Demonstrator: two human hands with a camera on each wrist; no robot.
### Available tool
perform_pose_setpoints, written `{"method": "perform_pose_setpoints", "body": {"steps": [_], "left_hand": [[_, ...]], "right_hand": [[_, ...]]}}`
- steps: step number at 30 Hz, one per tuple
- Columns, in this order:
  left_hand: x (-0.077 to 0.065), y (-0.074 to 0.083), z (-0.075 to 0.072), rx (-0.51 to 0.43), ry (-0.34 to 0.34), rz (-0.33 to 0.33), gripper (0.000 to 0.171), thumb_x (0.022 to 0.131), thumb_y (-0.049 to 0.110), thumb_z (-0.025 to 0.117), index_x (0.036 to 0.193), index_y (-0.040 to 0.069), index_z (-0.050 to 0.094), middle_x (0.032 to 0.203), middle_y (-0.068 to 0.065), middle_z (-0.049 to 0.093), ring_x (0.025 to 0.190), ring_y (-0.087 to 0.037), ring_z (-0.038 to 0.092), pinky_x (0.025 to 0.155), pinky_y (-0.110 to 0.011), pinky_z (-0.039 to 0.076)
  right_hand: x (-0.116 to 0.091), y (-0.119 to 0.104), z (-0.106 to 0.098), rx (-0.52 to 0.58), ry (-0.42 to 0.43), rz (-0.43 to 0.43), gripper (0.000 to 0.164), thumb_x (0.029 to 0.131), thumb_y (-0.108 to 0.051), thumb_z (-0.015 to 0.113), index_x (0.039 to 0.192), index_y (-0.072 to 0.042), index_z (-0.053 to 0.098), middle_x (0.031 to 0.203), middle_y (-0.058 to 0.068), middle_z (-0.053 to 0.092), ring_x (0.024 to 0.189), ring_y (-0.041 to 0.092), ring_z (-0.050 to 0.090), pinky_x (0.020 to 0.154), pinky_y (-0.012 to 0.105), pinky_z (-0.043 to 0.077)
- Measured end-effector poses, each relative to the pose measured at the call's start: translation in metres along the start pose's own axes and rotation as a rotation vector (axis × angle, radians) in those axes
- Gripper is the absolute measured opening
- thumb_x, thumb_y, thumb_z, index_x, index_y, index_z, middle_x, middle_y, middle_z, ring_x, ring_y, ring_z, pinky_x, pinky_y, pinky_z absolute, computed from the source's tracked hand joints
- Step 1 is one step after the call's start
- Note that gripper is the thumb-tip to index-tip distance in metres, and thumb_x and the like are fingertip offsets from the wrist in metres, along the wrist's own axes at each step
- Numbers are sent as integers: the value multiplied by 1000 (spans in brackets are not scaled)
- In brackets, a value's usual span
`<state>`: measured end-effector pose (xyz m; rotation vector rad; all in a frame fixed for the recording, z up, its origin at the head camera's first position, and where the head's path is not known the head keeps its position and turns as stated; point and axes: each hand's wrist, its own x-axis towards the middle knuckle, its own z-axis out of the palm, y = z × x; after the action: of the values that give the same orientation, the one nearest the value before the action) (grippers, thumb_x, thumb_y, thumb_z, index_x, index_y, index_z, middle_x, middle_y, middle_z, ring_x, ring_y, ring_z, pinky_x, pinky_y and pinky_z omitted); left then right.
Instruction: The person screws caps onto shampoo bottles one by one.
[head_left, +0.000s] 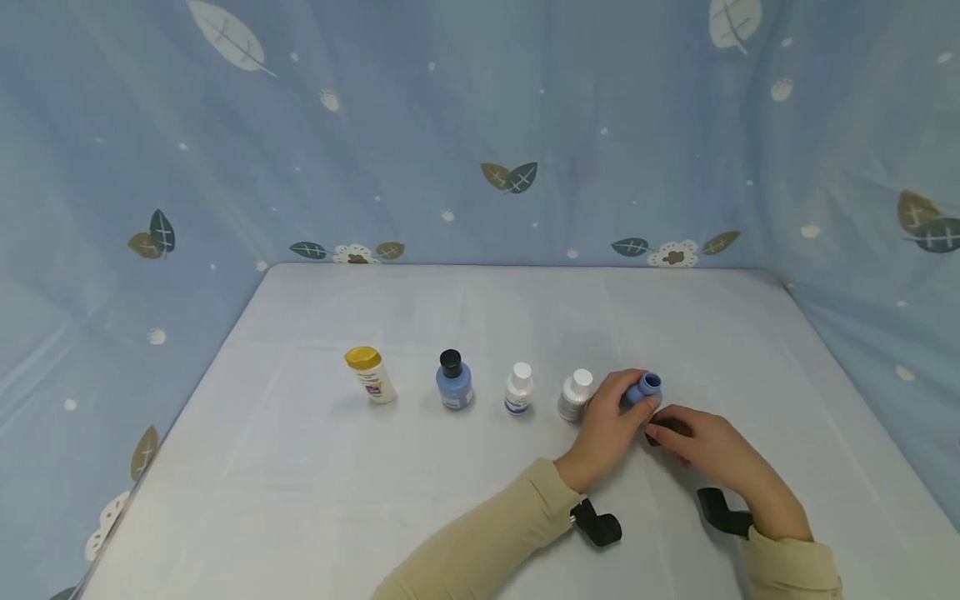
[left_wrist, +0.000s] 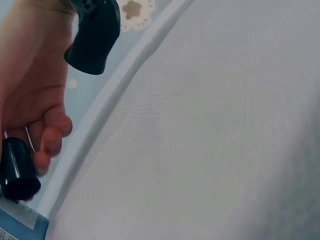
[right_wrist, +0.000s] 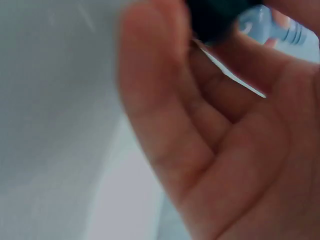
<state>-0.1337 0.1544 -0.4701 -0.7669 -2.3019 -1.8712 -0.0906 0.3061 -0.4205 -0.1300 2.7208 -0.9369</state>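
My left hand (head_left: 609,425) grips a small blue bottle (head_left: 650,384), whose uncapped round mouth faces up in the head view. Just to its right, my right hand (head_left: 708,442) pinches a black cap (head_left: 655,439), held apart from the bottle's neck. In the left wrist view, the cap (left_wrist: 19,170) is near the labelled side of the blue bottle (left_wrist: 22,220). The right wrist view shows the dark cap (right_wrist: 217,17) at my fingertips, with part of the bottle (right_wrist: 257,25) behind it.
Left of my hands stand a white-capped bottle (head_left: 575,395), another white bottle (head_left: 518,390), a blue bottle with a black cap (head_left: 454,382) and a white bottle with a yellow cap (head_left: 372,375). They form a row on the white table (head_left: 300,483). A blue curtain (head_left: 450,108) hangs behind.
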Motion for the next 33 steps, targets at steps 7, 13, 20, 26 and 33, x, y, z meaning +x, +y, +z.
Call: {"method": "perform_pose_setpoints", "body": {"steps": [7,13,20,26,33], "left_hand": [[2,1,-2,-26,5,-17,31,89,28,56,117,16,55,113,5,52,105,-3,46,90,-21,37],[-1,28,-13,-56,15,-39,28,88,17,58,114,7,56,111,-3,54,104,-7,48,90,-20,36],[-3,36,-17,-66,6,-33,28,88,16,58,113,5,56,112,-3,53,105,-8,48,90,-21,36],[0,10,-5,-65,0,-41,29,88,26,58,115,14,56,112,5,52,103,-3,47,90,-21,37],[1,0,-2,-59,-16,-34,31,87,33,57,115,20,55,112,10,51,103,-1,46,89,-20,38]], "right_hand": [[-1,7,-7,-31,234,-9,48,85,-48,53,114,-10,55,91,4,59,75,19,56,59,32,43],[9,37,4,-44,456,-76,46,80,-44,61,117,-17,54,101,1,56,82,19,58,60,31,48],[28,80,19,-57,627,-117,46,77,-46,64,120,-40,49,110,-12,54,87,8,56,67,15,44],[20,65,17,30,652,-98,45,79,-44,63,121,-39,49,109,-8,57,84,10,58,64,21,45],[7,18,10,136,617,-214,44,85,-26,61,127,-24,49,113,5,56,95,1,51,72,7,39]]}}
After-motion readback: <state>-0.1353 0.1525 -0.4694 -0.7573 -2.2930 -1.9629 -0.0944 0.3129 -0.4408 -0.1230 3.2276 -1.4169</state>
